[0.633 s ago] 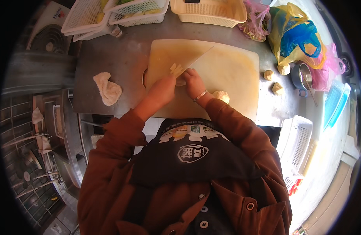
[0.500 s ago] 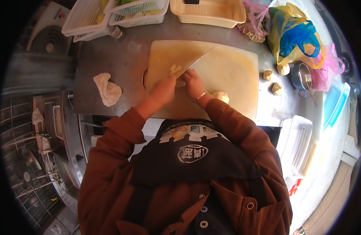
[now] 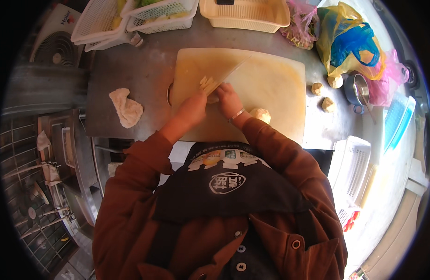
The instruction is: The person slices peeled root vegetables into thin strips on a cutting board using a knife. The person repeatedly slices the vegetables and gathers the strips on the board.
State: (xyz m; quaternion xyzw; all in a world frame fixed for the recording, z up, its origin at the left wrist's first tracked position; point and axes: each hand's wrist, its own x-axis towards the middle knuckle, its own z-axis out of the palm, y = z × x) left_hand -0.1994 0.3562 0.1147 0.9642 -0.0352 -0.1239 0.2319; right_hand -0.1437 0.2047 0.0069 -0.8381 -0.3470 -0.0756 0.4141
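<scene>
My left hand (image 3: 193,111) is closed on the handle of a wide-bladed knife (image 3: 234,70), whose blade slants away to the far right over a pale cutting board (image 3: 275,88). Beside it, my right hand (image 3: 230,102) presses its bent fingers on a pale peeled piece (image 3: 213,98), mostly hidden between the hands. It looks like a potato. Several thin cut strips (image 3: 207,84) lie against the blade's left side. A whole peeled potato (image 3: 261,115) rests on the board near my right wrist.
Several peeled potatoes (image 3: 328,105) sit right of the board, by a small metal pot (image 3: 356,89). Plastic bags (image 3: 348,42) are at the far right. A beige basket (image 3: 245,23) and white baskets (image 3: 161,25) stand at the back. A crumpled cloth (image 3: 126,108) lies left.
The cut strips now show more plainly beside the blade. Both hands stay at nearly the same spot on the board, and the whole view has shifted slightly.
</scene>
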